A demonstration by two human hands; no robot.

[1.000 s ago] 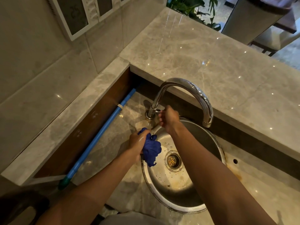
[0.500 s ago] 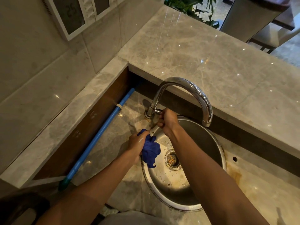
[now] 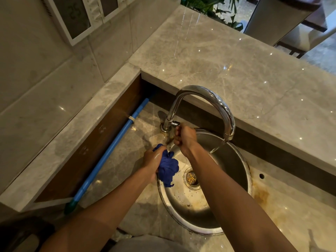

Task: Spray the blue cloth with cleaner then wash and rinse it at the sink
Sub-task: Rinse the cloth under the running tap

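My left hand [image 3: 151, 160] grips the crumpled blue cloth [image 3: 168, 168] over the left rim of the round steel sink [image 3: 234, 166]. My right hand [image 3: 185, 138] is closed around the small handle at the base of the curved chrome tap [image 3: 216, 102]. Water streams from the spout [image 3: 228, 136] into the bowl, to the right of the cloth. The drain strainer [image 3: 191, 178] sits in the middle of the bowl. No spray bottle is in view.
A blue pole [image 3: 112, 150] with a green end lies along the wooden side wall at the left. A raised marble counter [image 3: 218, 66] runs behind the sink. A small hole [image 3: 261, 176] and rust stains mark the lower countertop at the right.
Water now runs from the spout; earlier it did not. My right hand stays on the tap handle, shifted slightly. The left hand keeps the cloth in the same place.
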